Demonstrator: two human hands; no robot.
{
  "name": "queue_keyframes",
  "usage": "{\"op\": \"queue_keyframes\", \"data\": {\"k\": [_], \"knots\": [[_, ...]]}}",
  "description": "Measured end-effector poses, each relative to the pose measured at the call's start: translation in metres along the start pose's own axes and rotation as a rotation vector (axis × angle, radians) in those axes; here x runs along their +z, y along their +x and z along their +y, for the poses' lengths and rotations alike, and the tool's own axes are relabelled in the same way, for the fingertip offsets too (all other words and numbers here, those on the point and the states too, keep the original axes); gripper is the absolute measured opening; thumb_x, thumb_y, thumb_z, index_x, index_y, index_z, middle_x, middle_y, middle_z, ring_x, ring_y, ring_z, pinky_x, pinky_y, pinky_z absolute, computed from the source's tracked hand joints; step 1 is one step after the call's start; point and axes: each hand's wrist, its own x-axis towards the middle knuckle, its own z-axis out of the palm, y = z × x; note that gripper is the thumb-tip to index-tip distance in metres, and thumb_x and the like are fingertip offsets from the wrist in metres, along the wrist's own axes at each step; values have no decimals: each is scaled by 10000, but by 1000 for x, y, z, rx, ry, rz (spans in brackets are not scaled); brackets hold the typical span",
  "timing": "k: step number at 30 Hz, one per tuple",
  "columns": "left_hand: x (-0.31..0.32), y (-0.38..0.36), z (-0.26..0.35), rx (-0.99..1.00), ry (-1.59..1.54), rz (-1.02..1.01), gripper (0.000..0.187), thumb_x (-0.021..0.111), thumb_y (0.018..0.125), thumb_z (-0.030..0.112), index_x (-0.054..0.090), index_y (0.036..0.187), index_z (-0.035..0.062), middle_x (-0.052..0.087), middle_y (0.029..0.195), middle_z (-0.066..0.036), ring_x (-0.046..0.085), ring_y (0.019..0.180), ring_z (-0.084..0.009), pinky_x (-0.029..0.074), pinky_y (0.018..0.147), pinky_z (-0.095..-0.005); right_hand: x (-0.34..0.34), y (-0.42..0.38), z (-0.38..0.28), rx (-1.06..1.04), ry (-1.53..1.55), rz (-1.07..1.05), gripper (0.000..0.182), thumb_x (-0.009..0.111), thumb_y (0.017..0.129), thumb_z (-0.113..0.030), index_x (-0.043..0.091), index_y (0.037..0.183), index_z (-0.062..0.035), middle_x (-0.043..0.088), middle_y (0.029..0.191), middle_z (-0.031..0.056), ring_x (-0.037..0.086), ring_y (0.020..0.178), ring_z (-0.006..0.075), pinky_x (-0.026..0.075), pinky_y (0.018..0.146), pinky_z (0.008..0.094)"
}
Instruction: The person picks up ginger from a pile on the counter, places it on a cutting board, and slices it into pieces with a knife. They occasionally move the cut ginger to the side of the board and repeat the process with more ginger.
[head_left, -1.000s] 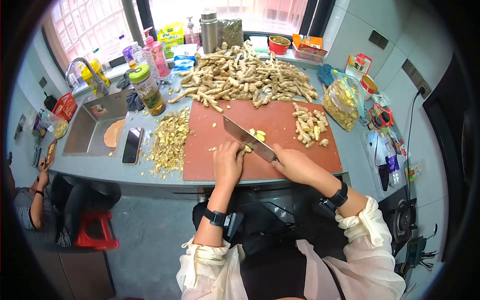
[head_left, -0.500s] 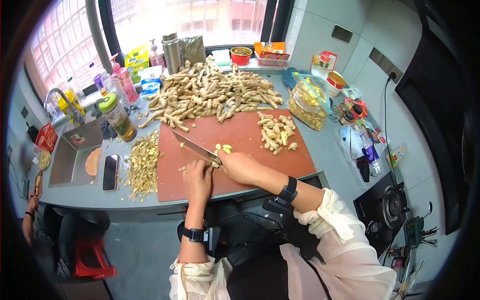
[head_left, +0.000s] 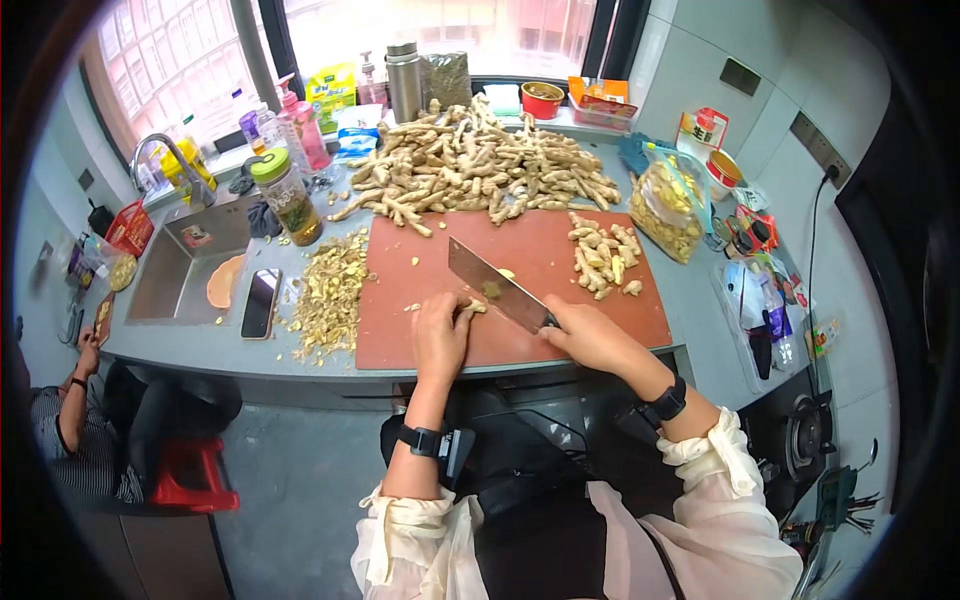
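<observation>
My right hand (head_left: 588, 335) grips the handle of a cleaver (head_left: 485, 273), its wide blade tilted over the brown cutting board (head_left: 400, 290). Pale slices of ginger lie by the blade, partly hidden behind it. Left of the blade, my left hand (head_left: 440, 332) is closed around a small piece of ginger (head_left: 476, 305) at the board's front. Peeled ginger pieces (head_left: 603, 255) sit in a cluster on the board's right side. A big heap of whole ginger roots (head_left: 480, 165) covers the counter behind the board.
Ginger scraps (head_left: 328, 295) pile up left of the board, beside a phone (head_left: 261, 303) and a sink (head_left: 165, 292). A bag of sliced ginger (head_left: 668, 210) stands at the back right. A green-lidded jar (head_left: 287, 200) stands left. Another person's hand (head_left: 88, 355) shows far left.
The cleaver and my right hand have moved right, away from my left hand, uncovering the ginger end. The whole view has shifted, with the scene sitting further right.
</observation>
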Motion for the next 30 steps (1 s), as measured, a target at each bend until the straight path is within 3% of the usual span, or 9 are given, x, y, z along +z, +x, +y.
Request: {"op": "queue_keyframes", "data": {"k": [4, 30], "knots": [[1, 0, -1, 17, 21, 10, 114, 751, 845, 130, 678, 915, 76, 703, 970, -76, 638, 948, -298, 458, 838, -415, -8, 2, -9, -78, -28, 42, 295, 621, 977, -227, 496, 1137, -12, 680, 985, 278, 645, 985, 484, 496, 834, 556], [2, 1, -2, 24, -21, 25, 116, 763, 820, 93, 679, 899, 78, 696, 961, -61, 634, 959, -283, 454, 843, -409, -12, 20, -13, -99, -119, -115, 297, 631, 982, -191, 477, 1135, 13, 663, 948, 267, 647, 947, 463, 494, 817, 517]]}}
